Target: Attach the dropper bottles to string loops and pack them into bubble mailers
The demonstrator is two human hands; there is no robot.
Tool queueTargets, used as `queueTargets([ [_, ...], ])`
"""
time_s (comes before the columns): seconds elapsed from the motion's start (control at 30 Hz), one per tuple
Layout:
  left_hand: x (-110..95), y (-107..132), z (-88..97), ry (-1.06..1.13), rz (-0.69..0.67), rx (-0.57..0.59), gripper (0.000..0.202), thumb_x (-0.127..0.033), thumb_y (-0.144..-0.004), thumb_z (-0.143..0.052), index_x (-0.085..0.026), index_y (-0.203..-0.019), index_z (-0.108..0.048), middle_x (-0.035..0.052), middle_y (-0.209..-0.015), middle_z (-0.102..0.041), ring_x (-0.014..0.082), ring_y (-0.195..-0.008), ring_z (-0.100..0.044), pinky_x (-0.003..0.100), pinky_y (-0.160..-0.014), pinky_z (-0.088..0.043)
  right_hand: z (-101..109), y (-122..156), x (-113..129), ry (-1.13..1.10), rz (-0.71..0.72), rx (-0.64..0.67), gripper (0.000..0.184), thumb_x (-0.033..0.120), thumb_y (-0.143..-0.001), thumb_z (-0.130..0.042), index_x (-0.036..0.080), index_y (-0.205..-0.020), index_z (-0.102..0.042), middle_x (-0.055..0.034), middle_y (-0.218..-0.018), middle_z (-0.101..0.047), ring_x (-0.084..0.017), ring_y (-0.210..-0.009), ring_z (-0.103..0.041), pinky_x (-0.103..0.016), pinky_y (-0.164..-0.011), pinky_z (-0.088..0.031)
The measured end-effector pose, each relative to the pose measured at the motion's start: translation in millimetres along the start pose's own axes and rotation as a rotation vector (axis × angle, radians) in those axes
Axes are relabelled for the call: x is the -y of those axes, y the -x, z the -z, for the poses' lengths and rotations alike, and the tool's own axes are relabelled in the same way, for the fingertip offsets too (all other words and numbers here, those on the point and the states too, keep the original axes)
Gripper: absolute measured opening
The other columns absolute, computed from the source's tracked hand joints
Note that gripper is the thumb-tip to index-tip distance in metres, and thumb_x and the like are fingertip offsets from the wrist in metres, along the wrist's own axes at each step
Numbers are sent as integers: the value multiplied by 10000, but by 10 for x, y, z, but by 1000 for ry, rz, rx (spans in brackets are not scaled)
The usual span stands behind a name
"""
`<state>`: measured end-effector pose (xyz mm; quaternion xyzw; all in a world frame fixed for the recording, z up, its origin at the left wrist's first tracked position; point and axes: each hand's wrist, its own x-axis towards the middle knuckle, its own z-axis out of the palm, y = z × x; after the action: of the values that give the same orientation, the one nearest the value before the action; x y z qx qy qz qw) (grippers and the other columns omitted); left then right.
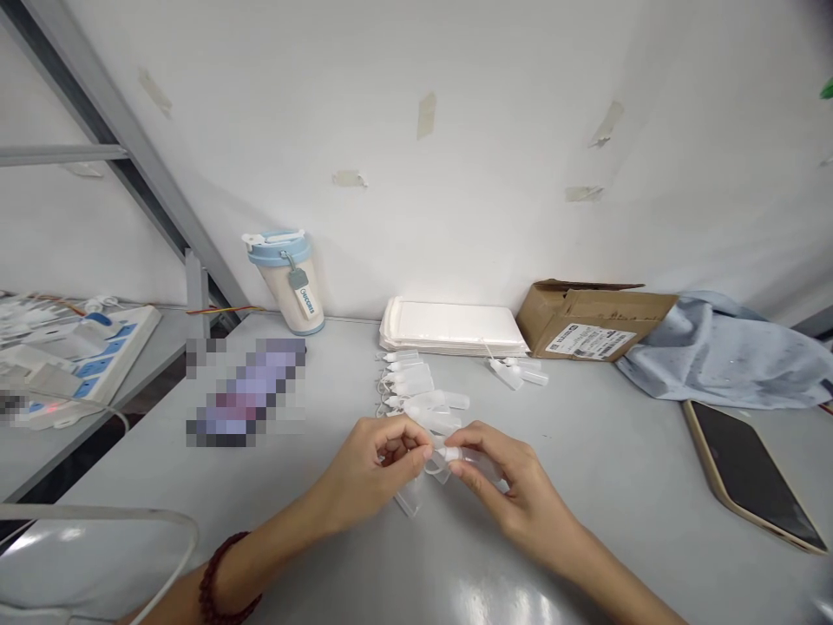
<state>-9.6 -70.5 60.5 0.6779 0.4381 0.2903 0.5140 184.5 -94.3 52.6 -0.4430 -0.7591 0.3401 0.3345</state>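
My right hand [514, 477] holds a small clear plastic squeeze bottle [478, 458] with a white neck, fingers closed around its body and the tip toward the left. My left hand [374, 464], with a dark beaded bracelet on its wrist, pinches the thin tip of that bottle between thumb and forefinger; the fingertips partly hide it. Beyond and partly beneath my hands lies a row of similar clear bottles [413, 380] with white caps and thin loops. Farther back on the right, a few more bottles [506, 373] lie together.
On the grey table [573, 451] are a stack of white envelopes [455, 323], a cardboard box [595, 321], a blue-grey cloth [722, 347] and a phone [755, 473]. A tumbler [286, 282] stands back left, near a pixelated device [251, 391]. White cable [156, 514] crosses the lower left.
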Motion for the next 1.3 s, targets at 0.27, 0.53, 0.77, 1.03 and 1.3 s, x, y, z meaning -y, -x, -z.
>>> queueTargets([
  [0.27,9,-75,225,94,61,-2,230,-341,-817,-531,-141,-715,-582,-33,-592,-463,76,-526,-383,195,-486,-310,99,-61,-61,59,-2,5,233,331,-936,-367,223,-1068,-526,-21,-900,-624,-137,-803,-576,-258,-718,-470],
  [0.53,-49,-142,571,-14,203,95,200,-336,-770,-553,-155,-700,-604,-42,-539,-442,84,-501,-364,204,-480,-305,336,-176,-525,543,31,-256,246,346,-906,-402,221,-1077,-527,-102,-1077,-570,-240,-1032,-537,-400,-843,-479],
  [0.77,61,-191,528,-52,267,178,210,-326,-753,-552,-154,-646,-609,-29,-575,-516,76,-480,-357,209,-487,-294,391,-195,-747,757,44,-227,307,305,-921,-346,185,-1149,-513,-156,-1231,-492,-282,-1120,-474,-460,-870,-453],
  [1.03,72,-208,540,-115,296,144,311,-398,-774,-523,-147,-594,-561,-27,-567,-493,79,-480,-343,211,-485,-277,370,-189,-879,911,-50,-122,353,279,-921,-335,191,-1228,-485,-152,-1391,-387,-310,-1248,-382,-488,-871,-443],
  [1.3,147,-220,545,-111,265,-9,369,-482,-788,-479,-143,-668,-561,-22,-600,-492,85,-487,-357,216,-474,-280,388,-192,-949,908,-73,-142,293,287,-907,-373,163,-1064,-586,-165,-1352,-402,-324,-1182,-412,-467,-832,-459],
])
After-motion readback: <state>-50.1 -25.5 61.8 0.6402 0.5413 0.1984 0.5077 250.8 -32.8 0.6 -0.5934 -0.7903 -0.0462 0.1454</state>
